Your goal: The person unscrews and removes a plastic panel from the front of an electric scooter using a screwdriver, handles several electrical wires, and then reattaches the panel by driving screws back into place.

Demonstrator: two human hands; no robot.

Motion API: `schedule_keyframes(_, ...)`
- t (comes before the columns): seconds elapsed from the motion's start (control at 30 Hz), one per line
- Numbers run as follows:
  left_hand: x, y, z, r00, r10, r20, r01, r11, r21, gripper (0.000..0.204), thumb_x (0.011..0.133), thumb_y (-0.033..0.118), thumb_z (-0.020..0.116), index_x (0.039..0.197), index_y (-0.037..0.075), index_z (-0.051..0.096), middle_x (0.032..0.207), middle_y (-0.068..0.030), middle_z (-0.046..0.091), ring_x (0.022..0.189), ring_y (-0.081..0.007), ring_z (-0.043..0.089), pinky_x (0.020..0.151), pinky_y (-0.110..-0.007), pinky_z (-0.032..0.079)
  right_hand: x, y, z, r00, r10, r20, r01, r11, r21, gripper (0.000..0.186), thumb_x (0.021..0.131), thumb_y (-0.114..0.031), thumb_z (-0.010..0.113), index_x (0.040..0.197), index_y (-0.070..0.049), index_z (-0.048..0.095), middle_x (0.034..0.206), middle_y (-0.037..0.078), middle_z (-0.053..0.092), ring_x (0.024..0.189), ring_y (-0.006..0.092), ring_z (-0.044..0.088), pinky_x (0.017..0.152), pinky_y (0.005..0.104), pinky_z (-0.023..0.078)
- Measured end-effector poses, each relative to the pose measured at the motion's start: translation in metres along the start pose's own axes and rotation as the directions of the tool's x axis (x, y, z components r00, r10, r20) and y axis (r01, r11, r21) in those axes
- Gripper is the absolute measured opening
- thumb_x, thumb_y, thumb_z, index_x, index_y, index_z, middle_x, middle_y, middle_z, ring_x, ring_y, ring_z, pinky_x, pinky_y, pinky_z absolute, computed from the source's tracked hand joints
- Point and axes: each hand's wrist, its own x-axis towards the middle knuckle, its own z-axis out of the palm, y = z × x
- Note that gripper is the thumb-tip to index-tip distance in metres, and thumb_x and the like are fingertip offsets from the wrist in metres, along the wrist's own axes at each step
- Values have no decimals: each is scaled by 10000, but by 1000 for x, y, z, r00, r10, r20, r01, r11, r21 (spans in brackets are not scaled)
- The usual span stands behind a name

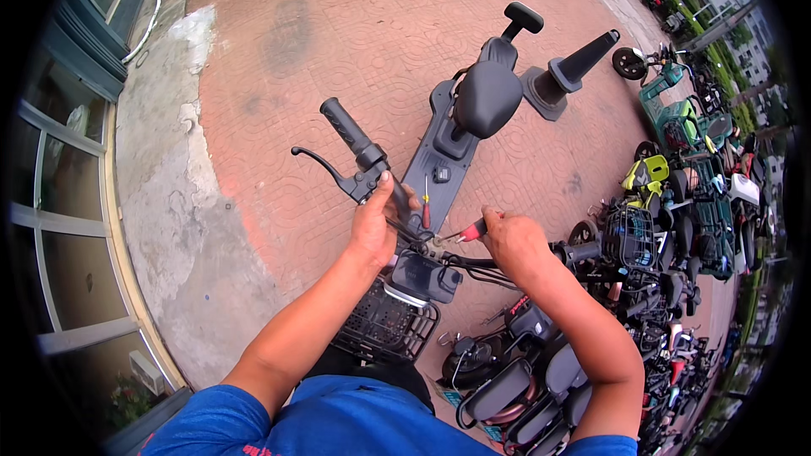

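In front of me stands a black electric scooter [435, 171], its handlebar end towards me. My left hand [376, 224] is closed round the handlebar [394, 196], just below the rubber grip [348, 125] and the brake lever [325, 165]. My right hand [515, 243] holds a screwdriver [473, 231] with a red and black handle. Its thin metal end points left at the middle of the handlebar, beside the cables; exact contact is too small to tell. A second screwdriver [426, 214], red and yellow, lies on the footboard. Nearest me are a dark display [427, 277] and a basket [382, 321].
The scooter's seat [488, 100] is at the far end. Traffic cones [568, 80] stand behind it and farther off. Parked scooters [541, 371] crowd the right side. A glass-fronted building [76, 203] lines the left, beside a concrete strip [165, 228] and red paving [279, 101].
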Motion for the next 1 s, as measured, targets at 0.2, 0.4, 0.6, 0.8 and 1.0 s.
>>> schedule_keyframes(0.2, -2, 2, 5, 1000, 16, -5, -16, 1000, 9, 480, 1023, 554, 725, 980, 76, 704, 859, -72, 724, 828, -206, 705, 808, -371, 589, 9, -12, -7, 991, 68, -115, -39, 969, 244, 392, 1001, -199, 686, 1336, -2, 636, 847, 166, 749, 858, 347, 758, 724, 455, 595)
schedule_keyframes(0.4, 1, -1, 4, 1000, 29, -5, -29, 999, 18, 490, 1027, 561, 716, 981, 74, 705, 850, -72, 723, 831, -203, 707, 809, -373, 588, 14, -8, -16, 1000, -9, -6, 11, 945, 327, 454, 1016, -163, 652, 1454, -52, 598, 976, 178, 786, 960, 358, 761, 845, 455, 600)
schedule_keyframes(0.6, -3, 1, 7, 999, 31, -28, -30, 999, 23, 493, 1027, 563, 715, 984, 72, 706, 855, -74, 721, 849, -201, 699, 813, -372, 578, 16, 13, -13, 916, -305, -259, 280, 951, -129, 473, 954, -164, 701, 1407, -43, 640, 1265, 272, 700, 1040, 405, 733, 881, 481, 594)
schedule_keyframes(0.8, -1, 1, 4, 999, 39, -34, -38, 999, 29, 496, 1022, 565, 722, 988, 71, 708, 857, -73, 720, 859, -199, 696, 829, -367, 573, 31, 11, -21, 986, -164, 15, 165, 984, -65, 534, 943, -285, 748, 1430, -90, 645, 1018, 225, 746, 893, 393, 749, 753, 497, 589)
schedule_keyframes(1.0, 2, -3, 2, 1000, 29, -5, -29, 999, 15, 501, 1025, 570, 715, 992, 71, 706, 863, -71, 720, 867, -201, 696, 842, -370, 571, 19, 7, -16, 958, -275, -85, 273, 961, -39, 537, 947, -247, 717, 1461, -119, 630, 791, 146, 705, 764, 393, 731, 680, 508, 572)
